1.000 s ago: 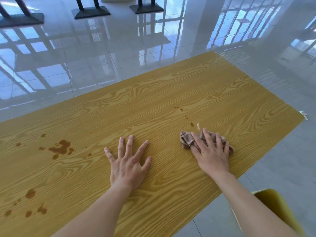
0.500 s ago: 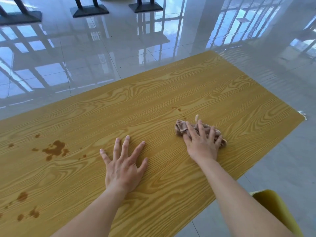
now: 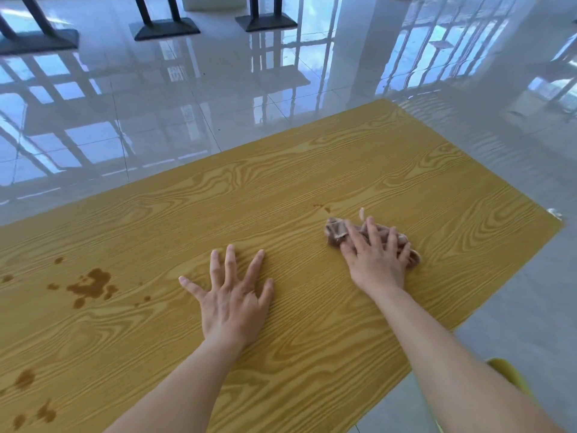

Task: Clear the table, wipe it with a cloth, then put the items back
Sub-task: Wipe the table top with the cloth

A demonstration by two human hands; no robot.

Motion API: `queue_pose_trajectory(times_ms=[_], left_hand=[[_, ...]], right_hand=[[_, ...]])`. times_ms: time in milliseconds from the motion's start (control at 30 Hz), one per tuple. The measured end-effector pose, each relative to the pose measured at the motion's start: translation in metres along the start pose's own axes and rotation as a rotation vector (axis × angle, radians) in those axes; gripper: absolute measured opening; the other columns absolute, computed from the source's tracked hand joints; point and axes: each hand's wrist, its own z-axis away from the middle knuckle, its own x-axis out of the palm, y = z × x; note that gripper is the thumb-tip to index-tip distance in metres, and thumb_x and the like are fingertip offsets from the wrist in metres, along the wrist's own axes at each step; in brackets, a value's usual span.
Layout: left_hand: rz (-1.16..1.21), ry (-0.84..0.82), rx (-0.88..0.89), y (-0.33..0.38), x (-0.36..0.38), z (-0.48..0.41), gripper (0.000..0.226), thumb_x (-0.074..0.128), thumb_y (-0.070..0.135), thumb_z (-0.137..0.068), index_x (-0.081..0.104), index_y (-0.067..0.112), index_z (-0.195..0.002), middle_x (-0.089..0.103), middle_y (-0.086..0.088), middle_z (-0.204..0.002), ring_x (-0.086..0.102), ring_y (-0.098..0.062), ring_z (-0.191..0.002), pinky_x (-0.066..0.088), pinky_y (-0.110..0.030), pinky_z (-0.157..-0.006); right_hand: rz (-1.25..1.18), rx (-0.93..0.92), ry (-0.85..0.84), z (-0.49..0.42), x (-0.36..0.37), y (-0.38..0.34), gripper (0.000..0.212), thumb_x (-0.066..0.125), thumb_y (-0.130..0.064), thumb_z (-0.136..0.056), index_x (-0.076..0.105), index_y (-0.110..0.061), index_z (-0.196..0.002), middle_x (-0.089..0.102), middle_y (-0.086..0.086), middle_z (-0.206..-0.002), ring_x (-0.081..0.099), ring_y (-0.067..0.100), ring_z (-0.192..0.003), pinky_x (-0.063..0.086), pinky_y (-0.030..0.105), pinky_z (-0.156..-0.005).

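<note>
Worktop [image 3: 281, 195] carries no items in view, so the clearing step looks done. Wiping is under way, early to midway by my guess. Right hand [image 3: 374, 260] lies flat on a crumpled brownish cloth [image 3: 335, 230], fingers straight and a little spread, pressing it down, not pinching. The cloth sits on the right half of the worktop, at about 2 o'clock from the left hand [image 3: 232, 295]. Left hand is spread flat on bare wood, holding nothing, likely bracing.

Left to do:
- small brown spots [image 3: 323, 208] just off the cloth at its 11 o'clock
- large brown stain [image 3: 92, 284] at 9 o'clock from the left hand, well apart from the cloth
- more blotches [image 3: 25, 379] near the worktop edge at 7 o'clock

The items to put back are not in view, so that step is not started. A yellow seat [image 3: 507, 378] shows at 5 o'clock on the glossy floor [image 3: 187, 104].
</note>
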Motion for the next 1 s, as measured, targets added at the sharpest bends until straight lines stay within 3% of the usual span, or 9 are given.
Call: queue_pose_trajectory(times_ms=[167, 233, 333, 400, 600, 667, 833, 900, 1000], left_hand=[[-0.004, -0.014, -0.007, 0.001, -0.003, 0.001, 0.06, 0.001, 0.072, -0.089, -0.011, 0.056, -0.146, -0.009, 0.002, -0.164, -0.018, -0.025, -0.148, -0.009, -0.077, -0.103], [-0.005, -0.012, -0.009, 0.001, -0.004, 0.001, 0.06, 0.002, 0.072, -0.089, -0.011, 0.056, -0.146, -0.008, 0.002, -0.164, -0.017, -0.025, -0.148, -0.009, -0.077, -0.103], [-0.007, -0.013, -0.01, 0.002, -0.004, 0.001, 0.06, 0.003, 0.072, -0.089, -0.01, 0.057, -0.146, -0.008, 0.002, -0.164, -0.018, -0.025, -0.148, -0.009, -0.076, -0.104], [-0.012, -0.011, -0.011, 0.001, -0.004, 0.001, 0.06, 0.003, 0.073, -0.089, -0.01, 0.057, -0.145, -0.008, 0.002, -0.164, -0.018, -0.025, -0.148, -0.008, -0.076, -0.104], [0.004, 0.007, -0.013, 0.0, -0.003, 0.003, 0.061, 0.003, 0.073, -0.088, -0.006, 0.058, -0.146, -0.005, 0.003, -0.164, -0.015, -0.025, -0.149, -0.007, -0.076, -0.104], [0.005, 0.009, -0.019, 0.0, -0.003, 0.002, 0.06, 0.005, 0.074, -0.088, -0.003, 0.059, -0.146, -0.003, 0.002, -0.164, -0.012, -0.026, -0.149, -0.007, -0.076, -0.104], [0.008, 0.034, -0.023, -0.001, -0.001, 0.001, 0.06, 0.007, 0.074, -0.088, 0.001, 0.059, -0.146, 0.002, 0.002, -0.165, -0.009, -0.026, -0.15, -0.006, -0.076, -0.105], [0.004, 0.017, -0.02, -0.001, -0.001, 0.0, 0.06, 0.006, 0.074, -0.088, -0.003, 0.059, -0.146, -0.002, 0.003, -0.164, -0.012, -0.025, -0.149, -0.007, -0.076, -0.105], [0.01, 0.024, -0.022, -0.001, -0.002, 0.002, 0.061, 0.005, 0.074, -0.087, -0.002, 0.058, -0.146, -0.002, 0.003, -0.165, -0.013, -0.025, -0.149, -0.007, -0.075, -0.105]], right_hand=[[0.124, -0.439, 0.076, 0.074, 0.022, 0.002, 0.053, 0.015, -0.067, -0.096, -0.004, -0.061, -0.145, -0.004, -0.014, -0.163, -0.006, 0.034, -0.149, 0.002, 0.062, -0.116], [0.142, -0.378, 0.078, 0.051, 0.012, 0.015, 0.051, 0.01, -0.068, -0.095, -0.008, -0.063, -0.142, -0.005, -0.014, -0.163, -0.006, 0.032, -0.149, 0.004, 0.061, -0.116], [0.033, -0.071, 0.036, -0.014, -0.002, 0.008, 0.052, 0.006, -0.071, -0.092, -0.012, -0.064, -0.139, -0.01, -0.013, -0.163, -0.011, 0.033, -0.148, -0.001, 0.063, -0.115], [0.004, 0.003, 0.029, -0.038, -0.006, -0.013, 0.053, 0.005, -0.071, -0.091, -0.01, -0.062, -0.141, -0.009, -0.011, -0.163, -0.012, 0.037, -0.147, -0.003, 0.065, -0.113], [0.136, -0.454, 0.075, 0.041, 0.012, -0.018, 0.053, 0.01, -0.067, -0.095, -0.006, -0.059, -0.145, -0.007, -0.013, -0.163, -0.007, 0.034, -0.149, 0.0, 0.061, -0.116], [0.15, -0.43, 0.08, 0.031, 0.008, -0.005, 0.053, 0.008, -0.067, -0.094, -0.004, -0.06, -0.145, -0.003, -0.011, -0.163, -0.004, 0.031, -0.149, 0.003, 0.06, -0.117], [-0.006, -0.029, 0.042, -0.07, -0.013, -0.03, 0.053, 0.006, -0.07, -0.092, -0.004, -0.061, -0.143, -0.009, -0.007, -0.163, -0.01, 0.037, -0.147, -0.002, 0.065, -0.113], [0.006, -0.074, 0.017, -0.076, -0.015, -0.05, 0.054, 0.006, -0.07, -0.092, -0.005, -0.06, -0.144, -0.011, -0.007, -0.163, -0.013, 0.039, -0.147, -0.004, 0.067, -0.112], [0.09, -0.367, 0.043, -0.022, 0.004, -0.059, 0.053, 0.01, -0.069, -0.094, -0.009, -0.06, -0.143, -0.012, -0.012, -0.162, -0.014, 0.037, -0.147, -0.006, 0.065, -0.114]])
